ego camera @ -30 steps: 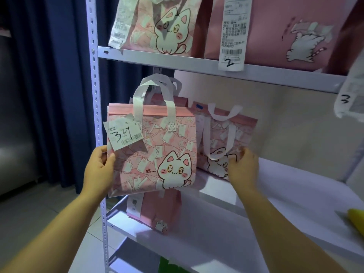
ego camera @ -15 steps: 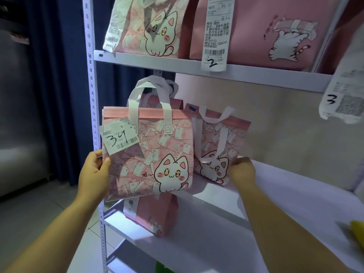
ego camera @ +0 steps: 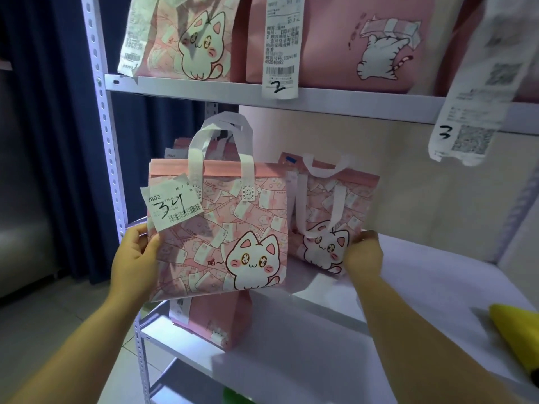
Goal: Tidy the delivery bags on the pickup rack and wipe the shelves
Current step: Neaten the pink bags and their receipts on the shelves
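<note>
Pickup rack (ego camera: 452,287), white perforated metal: big pink non-woven cat-print tote (ego camera: 221,228) upright at mid shelf's front-left, smaller matching tote (ego camera: 326,205) just behind-right. Left hand (ego camera: 134,260), fingers curled, grips big tote's left edge; right hand (ego camera: 363,255), fingers curled, holds small tote's lower-right corner.

1. The upper shelf (ego camera: 204,89) carries a cat-print bag (ego camera: 192,45) at left and a large pink bag (ego camera: 350,53) just beside it.
2. The middle shelf (ego camera: 437,293) carries a small cat bag (ego camera: 326,205) at the back, a short pink bag (ego camera: 213,319) at its front left corner and a yellow thing (ego camera: 516,330) at right.
</note>
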Motion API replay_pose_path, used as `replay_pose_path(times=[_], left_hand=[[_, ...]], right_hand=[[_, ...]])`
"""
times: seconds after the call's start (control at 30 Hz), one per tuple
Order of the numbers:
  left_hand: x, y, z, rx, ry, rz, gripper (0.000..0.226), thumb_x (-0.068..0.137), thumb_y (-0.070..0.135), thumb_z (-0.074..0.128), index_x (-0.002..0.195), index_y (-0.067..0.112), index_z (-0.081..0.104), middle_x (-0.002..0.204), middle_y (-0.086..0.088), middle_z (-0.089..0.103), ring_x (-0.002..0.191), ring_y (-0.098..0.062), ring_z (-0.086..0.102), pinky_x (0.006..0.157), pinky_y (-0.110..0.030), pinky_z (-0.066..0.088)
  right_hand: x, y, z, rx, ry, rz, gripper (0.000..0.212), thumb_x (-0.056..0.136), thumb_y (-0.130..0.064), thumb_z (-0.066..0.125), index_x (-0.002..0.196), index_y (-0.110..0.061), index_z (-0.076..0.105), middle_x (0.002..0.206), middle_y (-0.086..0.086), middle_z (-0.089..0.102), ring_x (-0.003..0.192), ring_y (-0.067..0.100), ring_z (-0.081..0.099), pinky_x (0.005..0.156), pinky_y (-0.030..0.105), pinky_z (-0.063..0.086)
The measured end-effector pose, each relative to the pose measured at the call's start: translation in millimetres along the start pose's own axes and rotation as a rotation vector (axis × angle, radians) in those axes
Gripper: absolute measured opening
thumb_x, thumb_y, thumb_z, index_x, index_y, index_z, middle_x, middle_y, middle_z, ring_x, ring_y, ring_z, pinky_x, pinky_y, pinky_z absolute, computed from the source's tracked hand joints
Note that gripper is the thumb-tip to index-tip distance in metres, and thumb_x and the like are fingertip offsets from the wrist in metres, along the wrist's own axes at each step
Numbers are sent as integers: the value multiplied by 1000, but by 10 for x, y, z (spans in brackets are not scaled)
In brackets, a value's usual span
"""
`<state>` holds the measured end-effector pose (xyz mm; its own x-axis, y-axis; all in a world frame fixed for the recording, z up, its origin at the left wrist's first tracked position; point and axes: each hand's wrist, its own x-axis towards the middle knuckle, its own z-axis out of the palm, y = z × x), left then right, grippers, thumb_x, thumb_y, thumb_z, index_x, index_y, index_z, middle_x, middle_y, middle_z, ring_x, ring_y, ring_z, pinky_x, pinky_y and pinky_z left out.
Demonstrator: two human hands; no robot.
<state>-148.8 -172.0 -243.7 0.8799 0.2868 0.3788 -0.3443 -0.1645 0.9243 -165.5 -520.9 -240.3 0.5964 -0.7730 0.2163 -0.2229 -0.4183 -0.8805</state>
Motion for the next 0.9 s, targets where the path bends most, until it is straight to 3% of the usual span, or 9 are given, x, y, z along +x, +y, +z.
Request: replay_pose_path(times=[0.1,0.17,0.3,0.5,0.67,0.8,0.9], left_hand=[[-83,69,136,-41,-39,-21,13,97,21,45,108,19,52,97,0,63,81,-10,60,61,-27,46],[-133,105,238,-75,-79,-39,15,98,22,44,110,18,51,99,-1,63,84,-16,62,61,-31,50],[-232,133,466,-99,-138,-58,12,97,24,47,107,22,52,95,4,65,92,-23,64,76,-48,54],[-415,206,835,-115,-226,-20,10,96,23,48,105,22,52,102,1,64,95,-23,62,68,-35,50],[-496,254,1063,-48,-246,38,9,95,23,49,104,23,51,104,1,62,95,-23,58,80,-41,46],[-505,234,1186,-52,-272,35,8,95,25,50,102,25,52,104,0,65,94,-25,62,82,-46,48],[-497,220,1236,-78,-285,9,9,94,24,50,102,25,53,103,0,66,95,-24,62,82,-46,49]], right_hand=[[-1,114,-217,-7,53,26,23,88,1,39,110,-5,43,90,11,51,81,28,48,70,35,38],[-8,194,-386,-12,90,29,22,88,0,38,109,-5,42,88,11,50,81,30,49,69,37,39],[-10,357,-743,-32,187,54,24,90,-3,37,113,-6,42,90,9,51,80,28,48,70,37,39],[-7,598,-1245,-59,307,108,33,86,-1,33,115,-13,41,90,8,54,82,33,53,74,44,48],[25,750,-1526,-89,365,115,42,81,3,32,117,-17,41,94,14,61,85,37,59,70,43,48],[33,817,-1643,-88,363,109,51,82,7,34,126,-17,40,103,15,61,84,34,56,65,37,46],[15,816,-1669,-114,422,79,51,87,1,44,136,-10,36,125,20,51,104,40,53,76,41,44]])
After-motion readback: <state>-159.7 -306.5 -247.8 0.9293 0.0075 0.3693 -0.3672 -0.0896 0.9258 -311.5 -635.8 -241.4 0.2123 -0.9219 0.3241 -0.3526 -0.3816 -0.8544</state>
